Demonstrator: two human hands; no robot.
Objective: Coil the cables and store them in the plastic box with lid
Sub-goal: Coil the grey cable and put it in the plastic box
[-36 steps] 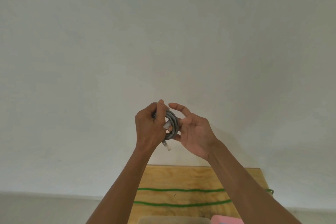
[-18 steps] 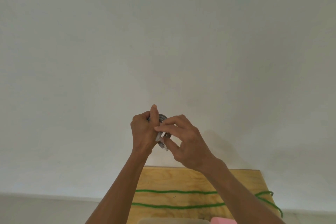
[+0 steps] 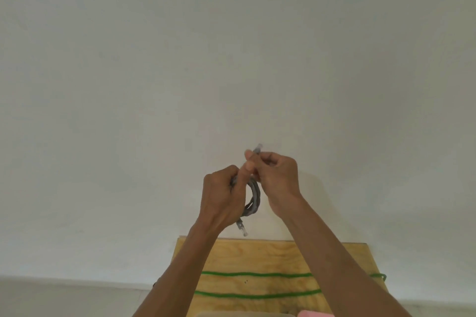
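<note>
A grey cable point(image 3: 254, 197) is wound into a small coil, held up in front of a white wall. My left hand point(image 3: 223, 197) grips the coil at its left side. One clear plug end hangs below that hand. My right hand point(image 3: 277, 176) pinches the cable's other end, whose clear plug sticks up above the fingers. A green cable point(image 3: 257, 275) lies in two long lines across the wooden table point(image 3: 270, 252) below my arms. Only a pale edge of a box point(image 3: 244, 314) shows at the bottom of the frame.
A pink object point(image 3: 315, 313) peeks in at the bottom edge, right of the pale box edge. The white wall stands directly behind the table's far edge. The green cable loops off the table's right side.
My right hand has closed on the free plug end and lifted it up and to the right, above the coil. The left hand keeps its grip on the coil.
</note>
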